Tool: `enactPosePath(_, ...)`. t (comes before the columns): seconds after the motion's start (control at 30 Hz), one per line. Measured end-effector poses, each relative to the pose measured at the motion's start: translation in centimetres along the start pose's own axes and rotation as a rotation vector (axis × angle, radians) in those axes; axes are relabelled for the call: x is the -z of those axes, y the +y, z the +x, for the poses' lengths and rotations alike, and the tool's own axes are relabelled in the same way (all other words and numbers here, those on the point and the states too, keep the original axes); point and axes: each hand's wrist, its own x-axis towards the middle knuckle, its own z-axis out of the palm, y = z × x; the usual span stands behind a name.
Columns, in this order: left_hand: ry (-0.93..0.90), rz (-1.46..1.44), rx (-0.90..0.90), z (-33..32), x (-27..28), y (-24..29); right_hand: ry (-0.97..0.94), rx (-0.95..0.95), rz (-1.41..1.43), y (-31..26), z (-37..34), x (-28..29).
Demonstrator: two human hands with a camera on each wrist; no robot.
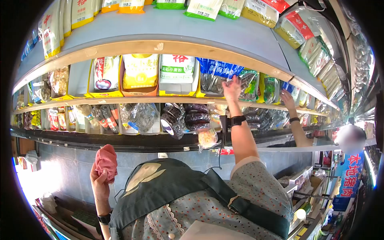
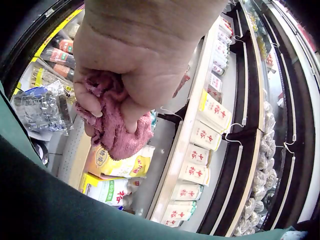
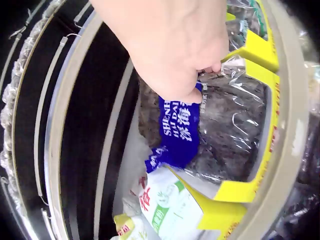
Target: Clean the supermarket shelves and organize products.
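A clear plastic bag of dark, dried-looking sheets with a bright blue label [image 3: 230, 132] sits in a yellow-edged cardboard display box [image 3: 275, 120] on the middle shelf [image 1: 120, 98]. The right hand [image 1: 232, 89] grips this bag: the right wrist view shows its thumb on the edge of the blue label and the fingers curled in against the film, while the head view gives only the back of the hand laid over the label's right end. The white lettering, partly readable as "SHENH... HAI DAI", is larger in the right wrist view.

A crumpled pink cloth [image 1: 106, 163] is bunched in the left hand [image 1: 100, 182]. The left wrist view shows thumb and fingers pressed into its folds; the head view adds that it is held in front of the shelves, above the grey tiled floor [image 1: 76, 160].

Beside the blue-labelled bag, in the head view, stand a green-printed clear bag [image 1: 250, 86] to the right and a white-and-green flour bag [image 1: 177, 69] to the left, then a yellow flour bag [image 1: 140, 74]. White paper-like packets [image 1: 204, 9] line the shelf above; shiny dark packages [image 1: 197, 116] lie below. Only the head view shows the dark apron [image 1: 172, 188] and a blue sign with red characters [image 1: 350, 176].
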Motion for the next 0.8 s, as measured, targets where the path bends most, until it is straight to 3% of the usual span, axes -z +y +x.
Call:
enactPosePath(0.07, -0.043, 0.005, 0.041, 0.2, 0.5, 0.0, -0.053, -0.045, -0.08, -0.5, -0.9, 0.0)
enactPosePath(0.13, -0.054, 0.003, 0.05, 0.5, 0.8, -0.4, -0.174, -0.123, 0.112, -0.3, -0.8, 0.0)
enactPosePath(0.23, -0.039, 0.015, 0.045, 0.6, 0.9, -0.4, -0.329, -0.052, 0.195, -0.2, -0.2, 2.4)
enactPosePath(0.37, -0.109, 0.018, 0.065, 0.4, 1.4, -0.4, -0.521, -0.164, 0.341, 0.1, 0.2, 4.0)
enactPosePath(0.43, -0.055, 0.003, 0.012, -0.2, 1.2, -0.6, -0.529, -0.215, 0.39, 0.3, 0.2, 2.9)
enactPosePath(0.57, -0.117, -0.008, 0.042, -1.3, 3.3, 0.1, -0.412, -0.362, 0.515, -1.8, 0.1, 2.6)
enactPosePath(0.63, -0.056, -0.01, 0.009, -2.1, 4.0, 0.2, -0.363, -0.583, 0.849, -1.0, 0.5, 2.2)
enactPosePath(0.67, -0.052, -0.013, 0.002, -2.4, 4.6, 0.2, -0.415, -0.454, 0.838, -0.5, 1.1, 2.2)
enactPosePath(0.77, -0.057, 0.007, 0.025, -3.0, 6.3, -0.1, -0.355, -0.395, 0.884, -0.7, 2.2, 2.1)
enactPosePath(0.8, -0.055, 0.001, 0.014, -3.2, 6.5, -0.2, -0.295, -0.433, 1.013, -1.5, 2.2, 2.0)
